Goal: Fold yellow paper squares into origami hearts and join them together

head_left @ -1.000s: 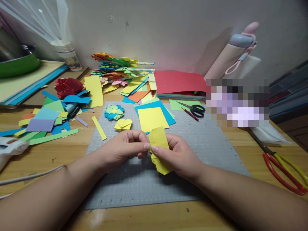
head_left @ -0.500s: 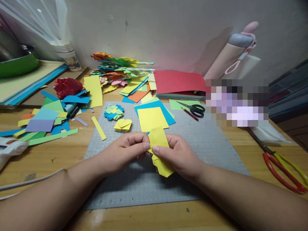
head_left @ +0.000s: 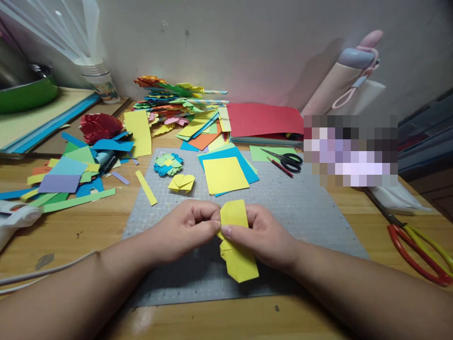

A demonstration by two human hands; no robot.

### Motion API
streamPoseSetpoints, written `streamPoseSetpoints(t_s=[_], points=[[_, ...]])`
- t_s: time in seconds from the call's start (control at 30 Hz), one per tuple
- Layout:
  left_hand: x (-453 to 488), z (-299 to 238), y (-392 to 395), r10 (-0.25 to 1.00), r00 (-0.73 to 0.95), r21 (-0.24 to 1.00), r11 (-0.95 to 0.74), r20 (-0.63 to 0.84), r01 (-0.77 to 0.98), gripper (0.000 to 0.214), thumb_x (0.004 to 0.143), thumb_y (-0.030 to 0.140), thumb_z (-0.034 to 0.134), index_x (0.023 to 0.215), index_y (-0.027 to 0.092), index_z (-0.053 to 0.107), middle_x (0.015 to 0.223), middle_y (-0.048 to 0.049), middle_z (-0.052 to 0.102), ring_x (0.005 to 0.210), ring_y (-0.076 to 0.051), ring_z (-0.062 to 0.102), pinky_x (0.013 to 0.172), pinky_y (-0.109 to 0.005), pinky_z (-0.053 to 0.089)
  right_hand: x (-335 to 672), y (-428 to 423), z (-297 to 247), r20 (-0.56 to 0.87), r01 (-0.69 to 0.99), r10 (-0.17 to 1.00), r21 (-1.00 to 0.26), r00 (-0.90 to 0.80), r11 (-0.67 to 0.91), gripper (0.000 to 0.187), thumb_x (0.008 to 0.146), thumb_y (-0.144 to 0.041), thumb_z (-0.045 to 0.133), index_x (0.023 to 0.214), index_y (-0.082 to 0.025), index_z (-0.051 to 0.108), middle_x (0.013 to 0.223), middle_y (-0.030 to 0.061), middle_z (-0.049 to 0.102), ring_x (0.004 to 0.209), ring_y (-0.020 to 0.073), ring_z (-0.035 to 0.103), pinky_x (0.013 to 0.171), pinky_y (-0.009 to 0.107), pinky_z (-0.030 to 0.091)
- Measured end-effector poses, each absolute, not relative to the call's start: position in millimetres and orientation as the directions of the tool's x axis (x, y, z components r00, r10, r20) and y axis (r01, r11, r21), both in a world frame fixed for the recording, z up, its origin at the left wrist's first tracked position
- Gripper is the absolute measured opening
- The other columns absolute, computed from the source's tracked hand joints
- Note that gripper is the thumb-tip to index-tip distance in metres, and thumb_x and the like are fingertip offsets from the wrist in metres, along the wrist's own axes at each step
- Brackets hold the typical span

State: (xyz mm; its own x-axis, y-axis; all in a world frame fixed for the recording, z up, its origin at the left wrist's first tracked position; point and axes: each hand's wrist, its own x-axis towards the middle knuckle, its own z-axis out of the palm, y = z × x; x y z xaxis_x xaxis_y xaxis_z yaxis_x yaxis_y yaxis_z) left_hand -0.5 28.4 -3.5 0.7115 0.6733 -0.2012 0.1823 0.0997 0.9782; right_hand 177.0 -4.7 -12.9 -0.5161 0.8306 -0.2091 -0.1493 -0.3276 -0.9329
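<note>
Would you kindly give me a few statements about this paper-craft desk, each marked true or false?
1. The left hand and the right hand both pinch the folded yellow paper over the grey cutting mat. True.
2. The black-handled scissors lie at the mat's left edge. False: they lie at its far right corner, beside a red pencil.
3. A yellow square sheet lies on a blue sheet behind the hands. True.
4. The right hand holds the red-handled scissors. False: they lie untouched on the wooden table, far right.

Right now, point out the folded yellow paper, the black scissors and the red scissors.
folded yellow paper [head_left: 241,267]: head view, lower flap.
black scissors [head_left: 289,162]: head view, handles.
red scissors [head_left: 392,230]: head view, handle by pivot.
</note>
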Motion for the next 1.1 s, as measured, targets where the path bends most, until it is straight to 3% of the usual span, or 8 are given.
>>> streamPoseSetpoints(t_s=[0.13,0.57,0.83,0.9,1.03,1.1], points=[[1,-6,30,0.725,0.668,0.986,0.116,-0.168,0.122,0.027,0.083,0.035,0.049,0.063,0.018,0.045,0.060,0.0042,0.042,0.057,-0.011,0.037,0.055,-0.024,0.028,176,-3,-13,-0.189,-0.185,0.870,-0.936,-0.456,-0.301,0.020,0.081,-0.035,0.061,0.074,-0.016,0.058,0.065,-0.0009,0.057,0.054,0.0088,0.052,0.048,0.019,0.041],[1,-4,29,0.752,0.642,0.973,-0.006,-0.148,0.231,0.020,0.079,0.024,0.049,0.059,0.018,0.045,0.059,0.0052,0.041,0.057,-0.010,0.036,0.054,-0.023,0.028,175,-2,-13,-0.222,-0.103,0.898,-0.955,-0.380,-0.280,0.019,0.077,-0.033,0.061,0.071,-0.017,0.055,0.063,-0.0020,0.054,0.053,0.0095,0.049,0.048,0.022,0.040],[3,-2,28,0.778,0.617,0.951,-0.086,-0.122,0.296,0.017,0.072,0.019,0.047,0.056,0.018,0.042,0.056,0.0060,0.036,0.055,-0.009,0.033,0.051,-0.022,0.026,174,-4,-14,-0.198,0.052,0.893,-0.980,-0.404,-0.193,0.017,0.079,-0.032,0.056,0.072,-0.018,0.050,0.064,-0.0023,0.049,0.055,0.0096,0.045,0.049,0.022,0.038],[5,-2,26,0.801,0.586,0.934,-0.110,-0.119,0.339,0.017,0.070,0.020,0.047,0.055,0.018,0.040,0.054,0.0059,0.034,0.054,-0.009,0.032,0.050,-0.022,0.025,173,-5,-14,-0.155,0.125,0.906,-0.986,-0.394,-0.114,0.019,0.082,-0.031,0.052,0.068,-0.019,0.048,0.062,-0.0028,0.046,0.054,0.0097,0.043,0.048,0.022,0.036],[7,-3,20,0.830,0.552,0.864,-0.219,-0.079,0.453,0.019,0.069,0.019,0.047,0.053,0.019,0.036,0.053,0.0060,0.030,0.052,-0.009,0.030,0.048,-0.022,0.022,174,-9,-13,0.072,0.293,0.913,-0.934,-0.402,0.203,0.024,0.085,-0.022,0.048,0.062,-0.019,0.043,0.059,-0.0037,0.041,0.055,0.0096,0.038,0.052,0.025,0.030],[6,-4,18,0.837,0.546,0.826,-0.280,-0.040,0.489,0.021,0.070,0.018,0.048,0.054,0.019,0.034,0.053,0.0059,0.031,0.052,-0.009,0.030,0.047,-0.022,0.022,174,-10,-13,0.111,0.317,0.900,-0.912,-0.421,0.261,0.022,0.085,-0.019,0.047,0.063,-0.019,0.044,0.061,-0.0033,0.043,0.057,0.0099,0.039,0.054,0.025,0.031]])
